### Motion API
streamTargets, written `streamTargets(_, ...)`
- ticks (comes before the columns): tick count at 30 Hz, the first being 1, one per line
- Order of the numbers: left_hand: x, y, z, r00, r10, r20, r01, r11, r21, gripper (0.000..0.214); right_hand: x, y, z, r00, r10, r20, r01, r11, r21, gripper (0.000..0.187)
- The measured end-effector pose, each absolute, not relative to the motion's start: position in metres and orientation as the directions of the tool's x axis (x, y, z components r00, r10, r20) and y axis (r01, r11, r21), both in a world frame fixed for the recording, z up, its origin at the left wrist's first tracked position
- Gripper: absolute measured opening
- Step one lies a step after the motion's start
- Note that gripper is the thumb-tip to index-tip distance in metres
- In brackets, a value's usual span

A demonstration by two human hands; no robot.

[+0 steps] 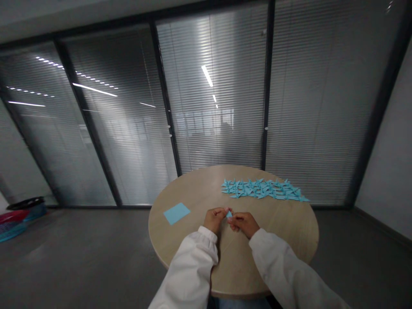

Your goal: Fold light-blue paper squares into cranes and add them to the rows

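Note:
My left hand [214, 219] and my right hand [243, 224] meet above the middle of a round light-wood table [234, 270]. Pinched between their fingertips is a small piece of folded light-blue paper [229, 214], mostly hidden by my fingers. A flat square sheet of the same blue paper [177, 213] lies to the left of my hands. Beyond them, along the table's far side, spreads a dense group of several folded blue paper cranes [264, 189], which neither hand touches.
Behind the table stands a dark-framed glass wall [167, 107] with closed slatted blinds. Stacked plastic baskets [19, 221] in red, blue and black sit on the grey floor at the far left. A pale wall [386, 128] rises on the right.

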State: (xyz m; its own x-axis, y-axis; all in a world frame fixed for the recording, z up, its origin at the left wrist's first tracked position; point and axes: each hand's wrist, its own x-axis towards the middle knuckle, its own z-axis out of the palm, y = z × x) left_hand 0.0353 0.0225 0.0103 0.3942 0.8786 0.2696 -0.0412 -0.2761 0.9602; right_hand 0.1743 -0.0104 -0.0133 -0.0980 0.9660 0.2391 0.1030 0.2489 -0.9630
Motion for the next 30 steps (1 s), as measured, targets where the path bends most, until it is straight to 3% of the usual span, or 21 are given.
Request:
streamTargets(10,0.034,0.021,0.012,0.385,0.882,0.272,-0.067,-0.267,0.961,0.045,0.171,-0.008,-0.017,-0.105,0.966,0.238,0.087,0.247,-0.965,0.033)
streamTargets(17,0.036,0.022,0.012,0.459,0.859,0.226,-0.324,-0.075,0.943,0.051,0.174,-0.013,-0.007,-0.172,0.963,0.207,-0.215,0.168,-0.962,0.039)
streamTargets(30,0.036,0.021,0.013,0.47,0.848,0.244,-0.377,-0.057,0.924,0.043,0.174,-0.011,-0.011,-0.252,0.925,0.284,-0.538,0.11,-0.836,0.031)
